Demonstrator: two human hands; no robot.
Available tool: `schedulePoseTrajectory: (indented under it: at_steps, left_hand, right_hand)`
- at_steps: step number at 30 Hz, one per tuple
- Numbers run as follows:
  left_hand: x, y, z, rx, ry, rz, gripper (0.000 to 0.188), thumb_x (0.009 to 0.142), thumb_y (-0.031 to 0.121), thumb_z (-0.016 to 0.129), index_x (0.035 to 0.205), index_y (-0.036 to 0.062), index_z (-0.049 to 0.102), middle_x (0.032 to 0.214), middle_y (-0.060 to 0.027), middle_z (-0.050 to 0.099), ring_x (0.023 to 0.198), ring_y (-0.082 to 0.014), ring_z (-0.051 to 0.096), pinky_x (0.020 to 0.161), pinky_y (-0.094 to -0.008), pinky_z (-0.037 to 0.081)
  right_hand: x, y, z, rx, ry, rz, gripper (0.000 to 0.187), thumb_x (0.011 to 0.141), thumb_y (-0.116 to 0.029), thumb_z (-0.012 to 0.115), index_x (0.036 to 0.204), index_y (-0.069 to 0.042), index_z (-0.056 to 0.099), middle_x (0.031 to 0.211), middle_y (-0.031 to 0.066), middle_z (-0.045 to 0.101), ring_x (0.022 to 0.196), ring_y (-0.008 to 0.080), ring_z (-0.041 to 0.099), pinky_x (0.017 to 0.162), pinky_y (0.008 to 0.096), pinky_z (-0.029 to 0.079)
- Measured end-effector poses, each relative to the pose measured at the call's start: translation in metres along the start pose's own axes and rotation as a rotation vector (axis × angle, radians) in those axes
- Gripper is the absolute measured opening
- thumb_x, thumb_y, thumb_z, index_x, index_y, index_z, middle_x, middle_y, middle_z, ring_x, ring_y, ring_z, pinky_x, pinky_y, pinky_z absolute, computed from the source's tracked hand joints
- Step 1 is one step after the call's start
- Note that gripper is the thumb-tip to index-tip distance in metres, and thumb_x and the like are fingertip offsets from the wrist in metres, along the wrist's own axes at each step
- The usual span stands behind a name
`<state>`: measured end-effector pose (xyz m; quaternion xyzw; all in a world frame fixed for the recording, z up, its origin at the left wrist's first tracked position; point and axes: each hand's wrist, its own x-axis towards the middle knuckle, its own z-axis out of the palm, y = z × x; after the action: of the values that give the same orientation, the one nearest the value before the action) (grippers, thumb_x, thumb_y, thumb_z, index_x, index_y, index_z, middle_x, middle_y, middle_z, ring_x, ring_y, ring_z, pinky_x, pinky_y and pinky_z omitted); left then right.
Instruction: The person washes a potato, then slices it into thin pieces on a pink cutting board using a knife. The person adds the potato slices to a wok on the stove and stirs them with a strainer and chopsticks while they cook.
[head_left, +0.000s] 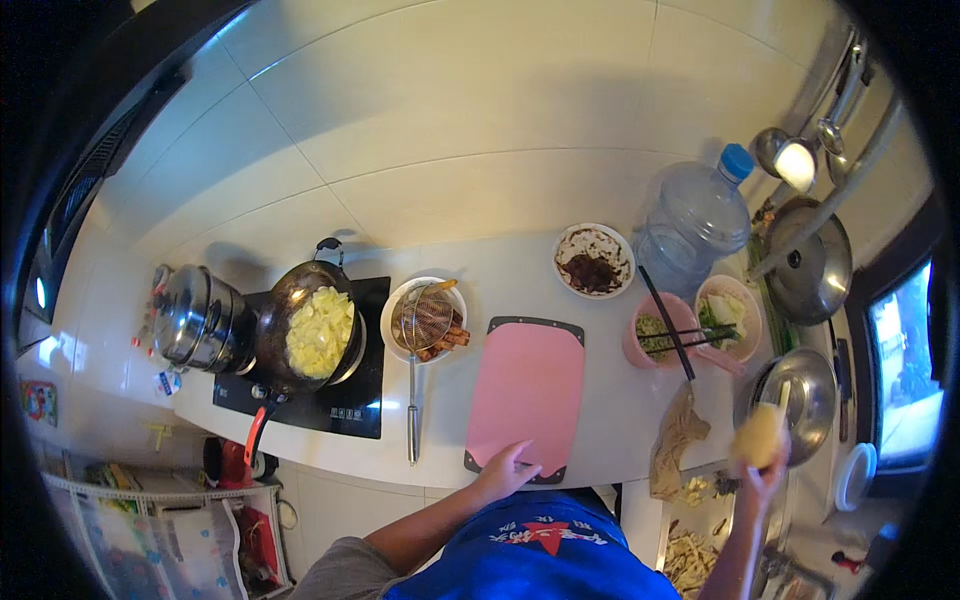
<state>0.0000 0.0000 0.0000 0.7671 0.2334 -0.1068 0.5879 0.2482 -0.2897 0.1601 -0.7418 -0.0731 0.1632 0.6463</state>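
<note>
My left hand (508, 470) lies at the near edge of a pink cutting board (525, 385) with dark corners, fingers apart and touching it. My right hand (765, 472) is raised at the right, above the sink area. Its fingers are closed on a blurred, rounded tan thing (759, 436) whose kind I cannot make out. Just beyond that hand is a metal basin (812, 400). A crumpled brown cloth or bag (680, 440) hangs over the counter edge between board and right hand.
At left, a wok (280, 320) of pale yellow pieces (320, 332) and a steel pot (195, 320) stand by the cooktop (365, 400). A strainer (413, 430) rests across a bowl (392, 335) of brown pieces. Behind are a sauce bowl (622, 250), pink containers (645, 325) and a water jug (690, 215).
</note>
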Motion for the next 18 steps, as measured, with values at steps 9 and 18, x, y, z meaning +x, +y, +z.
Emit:
schedulePoseTrajectory:
  at_steps: [9,18]
  left_hand:
    - [-0.019,0.032,0.007,-0.776,0.128,-0.094,0.073,0.076,0.026,0.075,0.133,0.0073,0.034,0.113,-0.0145,0.058,0.101,-0.0254,0.06,0.088,-0.0361,0.05]
    - [0.028,-0.016,-0.045,-0.165,0.379,-0.189,0.074,0.057,0.013,0.082,0.118,0.0031,0.042,0.108,-0.0144,0.056,0.097,-0.0275,0.058,0.085,-0.0385,0.048]
  right_hand:
    - [-0.096,0.1,0.207,-0.014,-0.529,0.306,0.071,0.072,-0.018,0.077,0.13,-0.004,0.039,0.117,0.0125,0.056,0.105,0.02,0.056,0.09,0.0376,0.048]
    - [-0.078,0.089,0.111,0.04,-0.294,0.069,0.041,0.085,-0.004,0.062,0.124,-0.004,0.051,0.103,0.0067,0.061,0.089,0.0126,0.059,0.078,0.0278,0.05]
